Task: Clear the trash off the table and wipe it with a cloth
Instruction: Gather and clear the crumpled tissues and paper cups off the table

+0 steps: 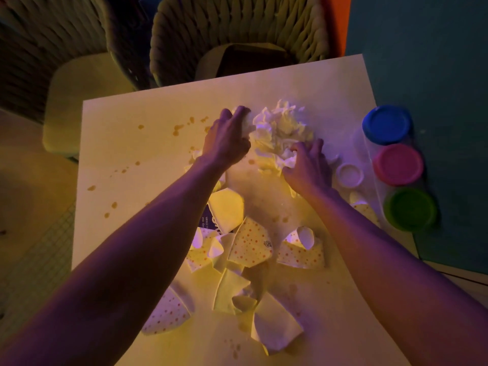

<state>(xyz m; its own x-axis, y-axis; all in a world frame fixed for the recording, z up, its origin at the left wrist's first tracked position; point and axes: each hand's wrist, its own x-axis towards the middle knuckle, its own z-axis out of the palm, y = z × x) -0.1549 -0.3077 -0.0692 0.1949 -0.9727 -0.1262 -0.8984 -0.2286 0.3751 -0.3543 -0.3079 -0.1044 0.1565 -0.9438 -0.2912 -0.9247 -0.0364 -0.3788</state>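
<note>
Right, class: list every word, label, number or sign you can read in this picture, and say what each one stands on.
"clean": white letters, turned sideways, on the dark printed sheet half hidden under the spotted paper scraps.
Beside it, a second sideways line on that sheet: too blurred to read for certain.
Small round mark on one spotted paper scrap: too small to read.
Blue round lid, pink round lid, green round lid: no text visible.

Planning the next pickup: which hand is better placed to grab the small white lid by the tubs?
Right. The right hand lies just beside the white lid, though it's gripping the crumpled tissue. The left hand is across the pile.
</note>
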